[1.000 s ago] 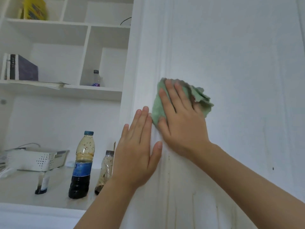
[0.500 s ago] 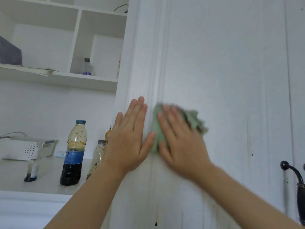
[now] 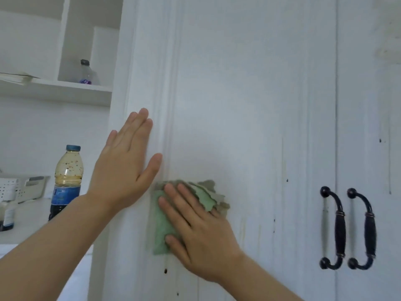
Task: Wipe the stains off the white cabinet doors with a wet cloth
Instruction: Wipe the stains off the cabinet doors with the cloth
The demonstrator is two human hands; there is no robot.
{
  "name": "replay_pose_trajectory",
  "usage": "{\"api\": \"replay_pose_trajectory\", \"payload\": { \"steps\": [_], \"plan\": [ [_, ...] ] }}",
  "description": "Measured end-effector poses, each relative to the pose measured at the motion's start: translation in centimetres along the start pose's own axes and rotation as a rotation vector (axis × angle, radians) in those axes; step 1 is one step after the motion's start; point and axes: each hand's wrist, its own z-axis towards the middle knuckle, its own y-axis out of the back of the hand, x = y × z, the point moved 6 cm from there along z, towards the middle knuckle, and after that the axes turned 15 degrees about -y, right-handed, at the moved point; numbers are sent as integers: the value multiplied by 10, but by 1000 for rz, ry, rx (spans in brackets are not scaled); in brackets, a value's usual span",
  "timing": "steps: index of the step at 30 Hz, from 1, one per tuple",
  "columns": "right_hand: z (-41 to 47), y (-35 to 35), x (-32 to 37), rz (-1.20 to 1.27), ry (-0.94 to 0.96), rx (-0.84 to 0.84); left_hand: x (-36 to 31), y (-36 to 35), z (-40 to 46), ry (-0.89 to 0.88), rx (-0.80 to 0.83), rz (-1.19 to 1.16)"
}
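While pressing flat against the white panelled cabinet door (image 3: 249, 105), right hand (image 3: 195, 233) spread over a crumpled green cloth (image 3: 161, 227), fingers straight, nothing pinched: palm pressure alone pinning the fabric to the paint, probably to keep the wet face in full contact for wiping. Cloth lying low on the door's left side, just right of the moulded vertical grooves, its ragged upper edge showing beyond the fingertips. Left hand (image 3: 123, 166) open too, fingers straight and together, laid flat on the door's left stile above and just beside the cloth; likely bracing the door against the push of the wiping. Dark specks (image 3: 165, 270) and faint brownish drip streaks just below and to the right of the cloth, so plenty left to clean, judged from that. Two black curved handles (image 3: 347, 229) well to the right. Stained plastic bottle with a blue cap (image 3: 66, 181) standing on the worktop (image 3: 30, 213) at left.
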Motion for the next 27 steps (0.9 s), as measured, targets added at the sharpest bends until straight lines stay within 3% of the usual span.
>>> {"api": "replay_pose_trajectory", "payload": {
  "steps": [5,9,14,20,27],
  "plan": [
    [92,42,-65,-21,-286,-156,-6,11,5,36,23,78],
    [125,55,-89,-66,-253,-142,-27,12,35,53,-84,121],
    [109,73,-147,-65,-405,-203,-97,-36,83,-175,-11,23],
    [75,86,-203,-16,-591,-222,-124,-74,95,-233,63,85],
    [44,76,-195,13,-695,-265,-123,-81,92,-253,97,180]
  ]
}}
